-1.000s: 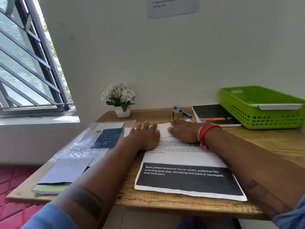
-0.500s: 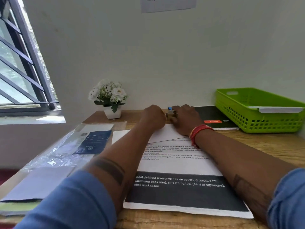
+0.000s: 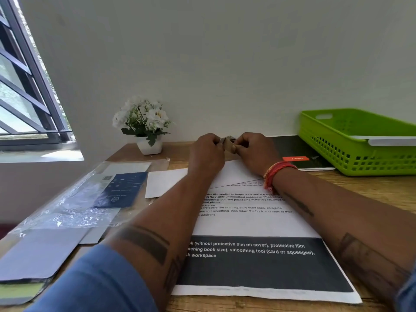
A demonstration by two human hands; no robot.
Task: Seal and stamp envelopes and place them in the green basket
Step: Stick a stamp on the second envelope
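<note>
Both hands have lifted off the worktop [image 3: 371, 188] since half a second ago, when they were reaching low toward the back edge: the small tan object [image 3: 229, 144] that sat there is now raised between them, above the white envelope [image 3: 234, 174]. A second ago the palms lay flat on that envelope. The left hand [image 3: 206, 154] is knuckles-up with fingers curled, its fingertips pinching the left side of the tan object; the right hand [image 3: 256, 152], with a red thread band at the wrist, is curled likewise and grips the object's right side. What the object is cannot be told at this size. Forearms stretch forward over the printed sheet [image 3: 258, 224], nearly parallel. The envelope lies flat on the sheet's far end, partly under the wrists. The green basket [image 3: 360, 152] stands at the right rear of the worktop, well apart from the hands, beside a black booklet [image 3: 299, 154]. A white flower pot [image 3: 149, 145] stands near the wall.
</note>
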